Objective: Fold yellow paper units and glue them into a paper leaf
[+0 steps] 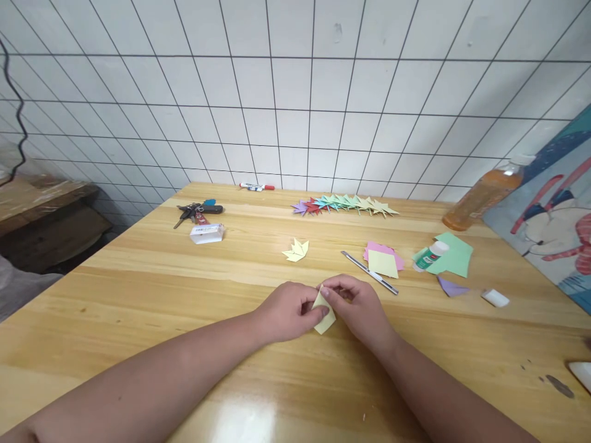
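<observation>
A small piece of folded yellow paper (325, 322) is held between both hands above the wooden table (184, 295). My left hand (292, 311) grips its left side, the thumb lying across the front. At its upper edge, my right hand (357, 306) pinches the paper between thumb and fingers. Beyond the hands lies a yellow folded paper piece (296, 250) with several points. A utility knife (369, 272) rests just past my right hand, against a stack of pink and yellow paper squares (383, 263).
Along the back stands a row of coloured folded papers (346, 204) near a marker (257, 187). Keys (198, 211) and a small white box (207, 233) are at left. On the right are a glue stick (431, 256), green paper (455, 255), purple paper (451, 287), an eraser (495, 298) and a bottle (484, 195).
</observation>
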A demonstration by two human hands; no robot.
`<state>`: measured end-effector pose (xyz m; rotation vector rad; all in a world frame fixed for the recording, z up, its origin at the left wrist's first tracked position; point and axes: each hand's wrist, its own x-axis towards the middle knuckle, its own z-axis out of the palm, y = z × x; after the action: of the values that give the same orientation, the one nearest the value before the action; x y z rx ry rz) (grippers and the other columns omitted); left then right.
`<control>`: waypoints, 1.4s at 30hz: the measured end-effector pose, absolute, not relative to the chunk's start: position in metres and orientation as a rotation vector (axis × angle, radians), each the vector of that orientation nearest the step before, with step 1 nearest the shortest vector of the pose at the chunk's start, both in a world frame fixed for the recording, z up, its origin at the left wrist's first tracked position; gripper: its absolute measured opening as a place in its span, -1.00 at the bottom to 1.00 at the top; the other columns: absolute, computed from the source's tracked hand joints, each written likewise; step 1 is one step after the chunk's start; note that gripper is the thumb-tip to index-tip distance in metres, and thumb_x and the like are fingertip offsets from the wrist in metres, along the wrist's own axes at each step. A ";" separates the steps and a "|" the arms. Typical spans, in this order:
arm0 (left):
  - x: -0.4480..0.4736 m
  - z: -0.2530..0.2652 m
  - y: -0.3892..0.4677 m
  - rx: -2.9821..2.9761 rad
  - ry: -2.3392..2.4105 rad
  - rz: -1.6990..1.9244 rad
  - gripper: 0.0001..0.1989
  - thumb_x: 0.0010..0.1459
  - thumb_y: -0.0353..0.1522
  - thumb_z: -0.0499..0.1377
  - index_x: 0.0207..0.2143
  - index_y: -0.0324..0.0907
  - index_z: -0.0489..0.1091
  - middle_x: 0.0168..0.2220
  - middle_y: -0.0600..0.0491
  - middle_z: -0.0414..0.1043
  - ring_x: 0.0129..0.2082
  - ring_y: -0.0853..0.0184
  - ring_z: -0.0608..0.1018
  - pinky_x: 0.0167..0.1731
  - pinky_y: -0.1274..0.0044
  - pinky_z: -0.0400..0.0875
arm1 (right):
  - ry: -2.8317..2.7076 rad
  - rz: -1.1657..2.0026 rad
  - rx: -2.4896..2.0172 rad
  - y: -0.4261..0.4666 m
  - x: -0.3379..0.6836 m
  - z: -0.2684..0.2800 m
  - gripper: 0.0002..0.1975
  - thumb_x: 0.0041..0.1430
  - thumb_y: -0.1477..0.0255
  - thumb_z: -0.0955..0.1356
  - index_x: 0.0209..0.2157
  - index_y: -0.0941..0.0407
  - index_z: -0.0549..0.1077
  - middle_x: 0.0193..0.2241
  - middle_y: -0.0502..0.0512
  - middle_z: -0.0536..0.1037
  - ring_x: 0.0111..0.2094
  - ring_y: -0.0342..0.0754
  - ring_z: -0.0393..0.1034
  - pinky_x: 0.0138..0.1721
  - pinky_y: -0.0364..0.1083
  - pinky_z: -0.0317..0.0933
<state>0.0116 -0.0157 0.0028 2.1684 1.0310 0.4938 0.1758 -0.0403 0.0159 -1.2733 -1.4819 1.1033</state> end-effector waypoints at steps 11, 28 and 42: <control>0.003 0.006 -0.008 2.092 0.788 0.325 -0.64 0.09 -0.24 0.06 -0.68 -0.22 0.13 -0.66 0.20 0.01 -0.65 0.50 0.11 -0.62 0.64 0.01 | -1.230 1.419 -1.203 -0.038 0.188 0.015 -0.79 -0.01 0.31 0.36 -0.59 0.15 0.43 -0.58 -0.01 0.45 -0.50 -0.15 0.28 -0.40 -0.15 0.18; 0.007 0.001 -0.008 1.817 0.854 0.449 -0.66 0.07 -0.20 0.10 -0.62 -0.24 0.27 -0.66 0.20 0.07 -0.64 0.50 0.13 -0.63 0.64 0.00 | -1.355 1.239 -1.249 -0.039 0.186 0.017 -0.85 0.03 0.34 0.34 -0.48 0.13 0.39 -0.56 -0.07 0.38 -0.51 -0.18 0.24 -0.46 -0.19 0.13; 0.009 0.007 -0.004 1.445 0.909 0.706 -0.70 0.01 -0.17 0.17 -0.45 -0.27 0.41 -0.55 0.10 0.38 -0.60 0.48 0.33 -0.57 0.64 0.21 | -1.503 1.247 -1.381 -0.038 0.187 0.013 -0.82 0.01 0.37 0.32 -0.58 0.10 0.26 -0.65 -0.10 0.34 -0.60 -0.18 0.22 -0.53 -0.19 0.11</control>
<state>0.0093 -0.0037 0.0071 1.4448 0.9092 0.7058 0.1872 -0.0378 0.0127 -1.3812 -1.5031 1.2473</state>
